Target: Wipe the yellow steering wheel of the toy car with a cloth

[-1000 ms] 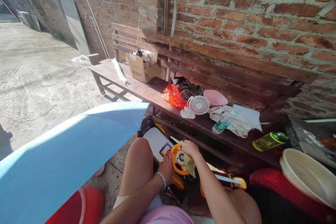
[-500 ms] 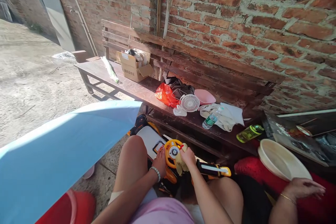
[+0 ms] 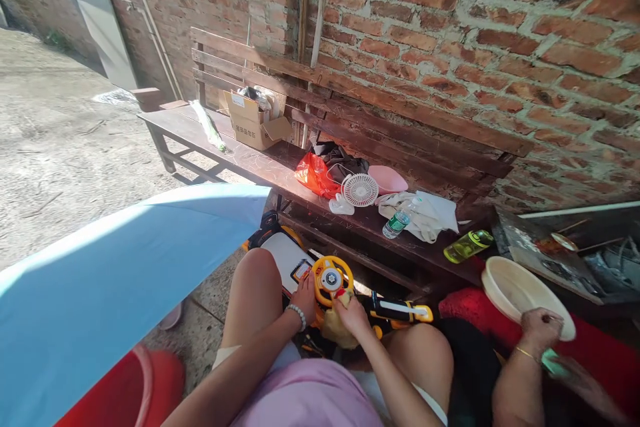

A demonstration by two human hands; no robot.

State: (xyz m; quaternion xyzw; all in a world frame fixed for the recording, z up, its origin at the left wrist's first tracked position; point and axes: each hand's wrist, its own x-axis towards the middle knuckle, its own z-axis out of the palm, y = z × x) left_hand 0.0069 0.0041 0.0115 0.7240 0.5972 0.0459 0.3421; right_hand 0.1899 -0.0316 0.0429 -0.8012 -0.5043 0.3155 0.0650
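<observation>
My right hand (image 3: 349, 315) is shut on a yellowish cloth (image 3: 338, 328), pressing it against the toy just below the wheel. A yellow toy steering wheel (image 3: 330, 279) stands on an orange, black and white ride-on toy car (image 3: 287, 259) between my knees. My left hand (image 3: 304, 297), with a beaded bracelet, lies flat against the car beside the wheel's left side, holding nothing. At the right, a co-worker's hand (image 3: 539, 329) touches a cream plastic basin (image 3: 520, 297), and their other hand holds a small green item (image 3: 554, 363).
A wooden bench (image 3: 240, 147) against the brick wall carries a cardboard box, a red bag, a small white fan, a pink bowl, a towel and bottles. A blue umbrella (image 3: 100, 267) covers the left foreground. A red bucket (image 3: 135, 390) stands at lower left.
My right hand and the cloth have moved down from the wheel's right side to below it. A co-worker's hand has come in at the right and reached the basin, which has shifted left in view.
</observation>
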